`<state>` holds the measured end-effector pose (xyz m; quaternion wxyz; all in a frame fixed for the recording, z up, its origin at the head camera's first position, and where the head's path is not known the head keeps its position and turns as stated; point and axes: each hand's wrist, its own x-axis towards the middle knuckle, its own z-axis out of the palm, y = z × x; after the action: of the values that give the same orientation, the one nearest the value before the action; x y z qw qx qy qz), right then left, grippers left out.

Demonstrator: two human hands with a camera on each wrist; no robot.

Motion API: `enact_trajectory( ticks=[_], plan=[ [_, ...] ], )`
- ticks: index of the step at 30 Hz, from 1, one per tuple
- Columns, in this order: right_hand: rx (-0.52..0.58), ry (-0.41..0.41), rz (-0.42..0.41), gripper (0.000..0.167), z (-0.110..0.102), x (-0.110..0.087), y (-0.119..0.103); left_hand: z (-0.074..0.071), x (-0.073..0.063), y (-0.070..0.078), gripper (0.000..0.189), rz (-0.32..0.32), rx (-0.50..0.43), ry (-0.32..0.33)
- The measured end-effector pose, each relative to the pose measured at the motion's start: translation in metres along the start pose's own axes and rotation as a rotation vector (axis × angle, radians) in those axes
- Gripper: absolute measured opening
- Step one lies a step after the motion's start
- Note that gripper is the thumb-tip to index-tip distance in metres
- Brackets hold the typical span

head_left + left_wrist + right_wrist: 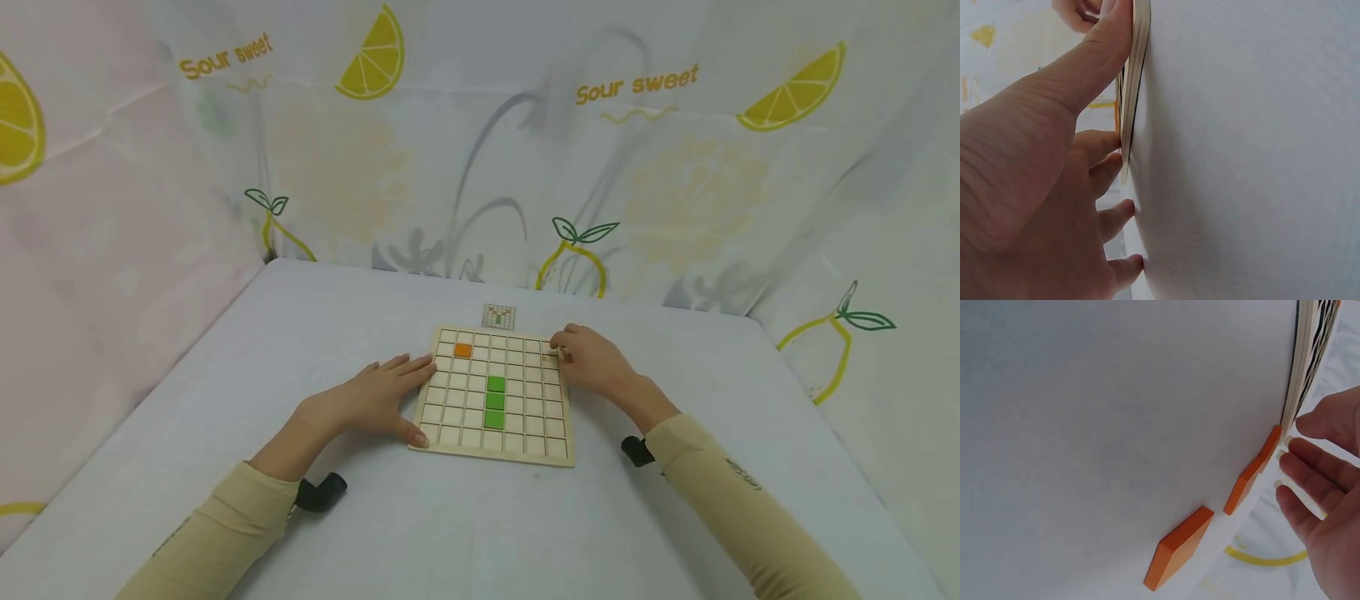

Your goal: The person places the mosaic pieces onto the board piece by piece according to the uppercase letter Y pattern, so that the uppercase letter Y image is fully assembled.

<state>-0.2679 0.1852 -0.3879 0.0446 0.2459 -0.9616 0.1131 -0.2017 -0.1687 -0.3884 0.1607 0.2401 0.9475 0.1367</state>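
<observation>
A pale wooden grid board (pixel 452 437) lies on the table, with one orange tile (pixel 462 351) near its upper left and three green tiles (pixel 495 402) in a column near the middle. My left hand (pixel 378 400) is spread along the board's left edge, its thumb over the near left corner and its fingertips at the side. At the upper right edge is my right hand (pixel 596 362), fingers bent over the rim. In the right wrist view, orange tiles (pixel 1179 547) lie on the table below that hand (pixel 1335 481); I cannot tell whether it pinches anything.
Just beyond the board's far edge lies a small card (pixel 498 317) printed with a coloured grid. A white cloth (pixel 465 533) covers the table. Lemon-printed curtains (pixel 465 150) stand at the back and sides. A black device (pixel 321 493) shows under each wrist.
</observation>
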Motion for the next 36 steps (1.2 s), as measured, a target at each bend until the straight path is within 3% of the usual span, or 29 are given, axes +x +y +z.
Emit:
enact_trajectory(
  ticks=[12,25,36],
  plan=[
    [-0.06,-0.038,0.07,0.015,-0.004,-0.009,0.006,0.001,-0.001,-0.001,0.117,0.003,0.002,0.006],
    [-0.102,-0.031,0.061,0.019,-0.002,-0.009,0.008,0.0,-0.001,-0.001,0.116,0.009,0.0,0.013],
    [-0.13,0.014,0.017,0.013,0.001,-0.011,0.007,0.0,-0.001,0.0,0.117,-0.003,-0.011,0.003]
  ],
)
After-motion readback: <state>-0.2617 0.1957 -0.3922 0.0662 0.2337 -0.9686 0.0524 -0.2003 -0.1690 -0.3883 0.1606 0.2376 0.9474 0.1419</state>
